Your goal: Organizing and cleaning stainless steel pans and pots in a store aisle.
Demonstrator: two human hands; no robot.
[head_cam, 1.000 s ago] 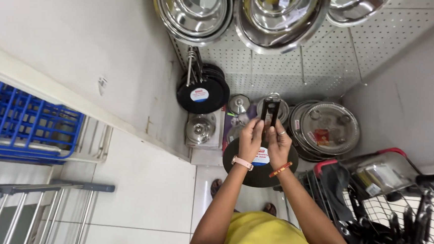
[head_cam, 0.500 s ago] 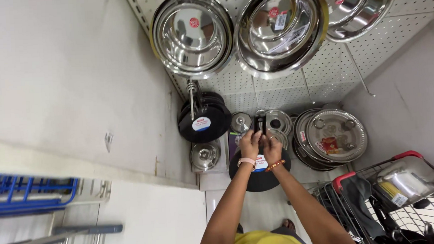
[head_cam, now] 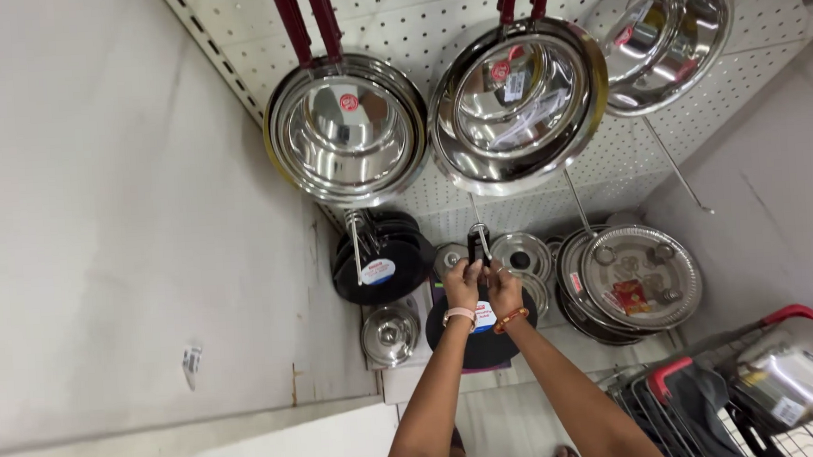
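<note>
Nearest me, my left hand [head_cam: 462, 286] and right hand [head_cam: 503, 291] meet with fingers curled tight round the dark handle [head_cam: 475, 246] of a flat black round pan [head_cam: 481, 331], which hangs below them against the pegboard [head_cam: 607, 167]. Just beyond sit matte black pans [head_cam: 380, 262] and embossed steel plates [head_cam: 641, 276]. Farther up, polished steel pans [head_cam: 346, 130] with red handles gleam.

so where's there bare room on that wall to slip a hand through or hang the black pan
Bare pegboard shows left of the steel pan, and a strip between the big pan and the plates. Around both hands holding the black pan, lids and stacked pans crowd tight.
</note>
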